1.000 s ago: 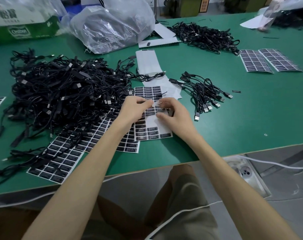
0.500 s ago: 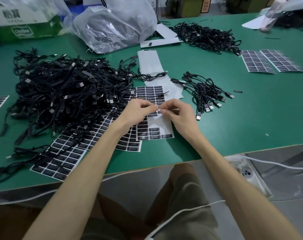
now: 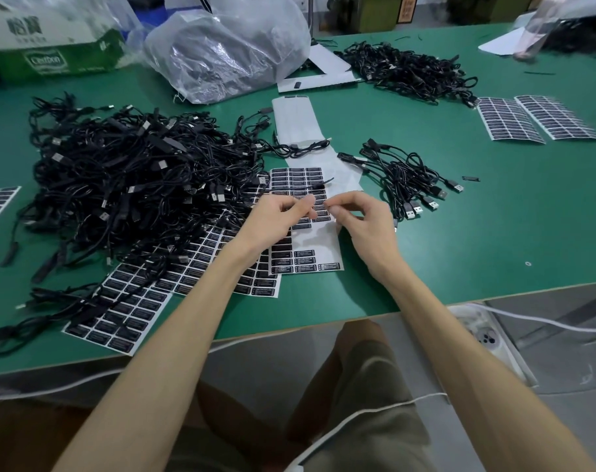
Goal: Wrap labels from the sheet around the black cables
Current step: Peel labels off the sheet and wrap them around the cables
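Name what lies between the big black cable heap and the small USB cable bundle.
Head view: a partly peeled white sheet of black labels, bare white backing strips, and the left hand and right hand above it.

My arms come in from 6 o'clock. My left hand (image 3: 276, 218) pinches a thin cable (image 3: 323, 183). At its 3 o'clock, my right hand (image 3: 366, 221) pinches a small label (image 3: 330, 208).

Both hands are now lifted off the label sheet (image 3: 321, 247); a second ago their fingertips pressed on it. The left hand (image 3: 276, 219), gripping a black cable (image 3: 323, 183), and the right hand (image 3: 364, 223) were touching and now show a narrow gap. The right fingertips (image 3: 336, 208), earlier flat, are pinched together.
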Demonstrator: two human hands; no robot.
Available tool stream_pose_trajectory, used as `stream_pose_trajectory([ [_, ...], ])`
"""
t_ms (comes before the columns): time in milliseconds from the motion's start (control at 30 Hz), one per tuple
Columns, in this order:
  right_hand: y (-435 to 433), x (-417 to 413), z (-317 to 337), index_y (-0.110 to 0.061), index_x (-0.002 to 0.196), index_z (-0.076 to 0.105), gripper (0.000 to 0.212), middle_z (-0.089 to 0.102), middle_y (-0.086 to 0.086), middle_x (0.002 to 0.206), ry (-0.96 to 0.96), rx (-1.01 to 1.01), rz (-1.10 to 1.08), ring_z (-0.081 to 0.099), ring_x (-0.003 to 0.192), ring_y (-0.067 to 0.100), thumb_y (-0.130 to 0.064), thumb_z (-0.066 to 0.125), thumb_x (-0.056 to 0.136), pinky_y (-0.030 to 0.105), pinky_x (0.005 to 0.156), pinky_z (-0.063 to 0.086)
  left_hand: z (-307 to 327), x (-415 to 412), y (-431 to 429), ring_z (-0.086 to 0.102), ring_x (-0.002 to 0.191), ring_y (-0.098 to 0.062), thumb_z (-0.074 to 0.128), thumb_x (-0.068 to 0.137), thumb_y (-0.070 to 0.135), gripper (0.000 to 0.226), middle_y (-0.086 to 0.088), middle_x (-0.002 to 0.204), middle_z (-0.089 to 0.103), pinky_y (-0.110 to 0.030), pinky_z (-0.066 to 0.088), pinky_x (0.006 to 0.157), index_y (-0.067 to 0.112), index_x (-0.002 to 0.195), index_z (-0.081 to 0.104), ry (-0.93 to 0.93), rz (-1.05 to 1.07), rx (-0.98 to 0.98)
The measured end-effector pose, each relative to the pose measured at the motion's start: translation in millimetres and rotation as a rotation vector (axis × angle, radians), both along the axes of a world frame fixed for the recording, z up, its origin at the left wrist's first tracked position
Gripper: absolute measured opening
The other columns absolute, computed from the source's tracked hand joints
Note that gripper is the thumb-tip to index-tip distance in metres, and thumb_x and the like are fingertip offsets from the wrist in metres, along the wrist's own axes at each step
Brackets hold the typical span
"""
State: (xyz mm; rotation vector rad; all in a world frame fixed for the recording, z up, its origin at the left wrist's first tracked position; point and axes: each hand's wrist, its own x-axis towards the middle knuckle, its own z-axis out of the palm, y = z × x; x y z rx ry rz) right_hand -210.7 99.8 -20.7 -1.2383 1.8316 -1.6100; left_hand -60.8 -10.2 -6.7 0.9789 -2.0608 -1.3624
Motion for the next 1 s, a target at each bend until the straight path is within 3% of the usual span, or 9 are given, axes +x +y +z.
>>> stream_pose_trajectory([
  [100, 1, -1, 0, -0.019, 0.095, 0.076, 0.015, 0.075, -0.008, 0.089, -0.039, -0.027, -0.025, 0.064, 0.081, 0.005, -0.006, 0.067, 0.095, 0.02, 0.077, 0.051, -2, -2, 1, 0.04, 0.04, 0.002, 0.057, 0.105, 0.043, 0.048, 0.016, 0.046, 0.047, -0.008, 0.035, 0.049, 0.001, 0.094, 0.077, 0.014, 0.003, -0.005],
  [233, 1, 0, -1, -0.016, 0.099, 0.076, 0.013, 0.075, 0.002, 0.089, -0.087, -0.019, -0.015, 0.066, 0.082, 0.013, -0.007, 0.068, 0.094, 0.035, 0.081, 0.056, -6, 0, 3, 0.046, 0.045, -0.005, 0.062, 0.103, 0.019, 0.015, 0.011, 0.057, 0.057, -0.014, 0.037, 0.047, 0.018, 0.098, 0.077, 0.069, 0.009, -0.004],
  [333, 1, 0, -1, -0.015, 0.099, 0.076, 0.013, 0.075, 0.011, 0.09, -0.096, -0.01, -0.013, 0.064, 0.081, 0.017, -0.007, 0.068, 0.094, 0.047, 0.085, 0.056, -8, 5, 4, 0.048, 0.048, -0.01, 0.055, 0.098, 0.004, 0.027, 0.006, 0.06, 0.06, -0.017, 0.037, 0.044, 0.017, 0.11, 0.076, 0.125, 0.009, 0.001],
  [433, 0, 0, -2, -0.016, 0.1, 0.076, 0.013, 0.075, 0.01, 0.09, -0.094, 0.003, -0.019, 0.064, 0.081, 0.017, -0.007, 0.068, 0.094, 0.051, 0.086, 0.056, -8, 9, 3, 0.052, 0.058, -0.017, 0.053, 0.097, 0.002, 0.034, -0.003, 0.07, 0.063, -0.022, 0.042, 0.047, 0.014, 0.119, 0.076, 0.141, 0.0, 0.009],
  [500, 0, 0, -2, -0.016, 0.1, 0.076, 0.013, 0.075, 0.009, 0.089, -0.096, 0.008, -0.022, 0.064, 0.081, 0.016, -0.008, 0.068, 0.094, 0.052, 0.087, 0.057, -9, 10, 2, 0.053, 0.062, -0.021, 0.054, 0.1, 0.004, 0.033, -0.005, 0.073, 0.063, -0.025, 0.047, 0.053, 0.014, 0.122, 0.075, 0.14, 0.002, -0.001],
  [667, 0, 1, -2, -0.016, 0.102, 0.075, 0.011, 0.072, 0.004, 0.084, -0.101, 0.004, -0.02, 0.064, 0.078, 0.012, -0.01, 0.07, 0.094, 0.05, 0.085, 0.057, -11, 12, 4, 0.065, 0.064, -0.011, 0.059, 0.101, -0.003, 0.024, -0.012, 0.084, 0.071, -0.021, 0.054, 0.057, 0.006, 0.119, 0.072, 0.202, -0.013, -0.009],
  [833, 1, 3, 0, -0.014, 0.097, 0.075, 0.008, 0.075, 0.007, 0.084, -0.111, 0.006, -0.014, 0.067, 0.079, 0.017, -0.009, 0.073, 0.091, 0.049, 0.084, 0.056, -14, 9, 8, 0.072, 0.068, -0.021, 0.066, 0.096, -0.005, 0.018, -0.013, 0.084, 0.073, -0.029, 0.059, 0.061, 0.006, 0.109, 0.072, 0.22, 0.009, -0.006],
  [1000, 1, 7, 2, -0.015, 0.093, 0.076, 0.006, 0.075, 0.009, 0.082, -0.099, 0.033, 0.016, 0.067, 0.077, 0.019, -0.01, 0.075, 0.09, 0.047, 0.082, 0.057, -14, 12, 7, 0.077, 0.081, -0.018, 0.056, 0.097, -0.011, 0.025, -0.015, 0.092, 0.075, -0.023, 0.059, 0.068, 0.002, 0.112, 0.071, 0.216, -0.014, -0.028],
])
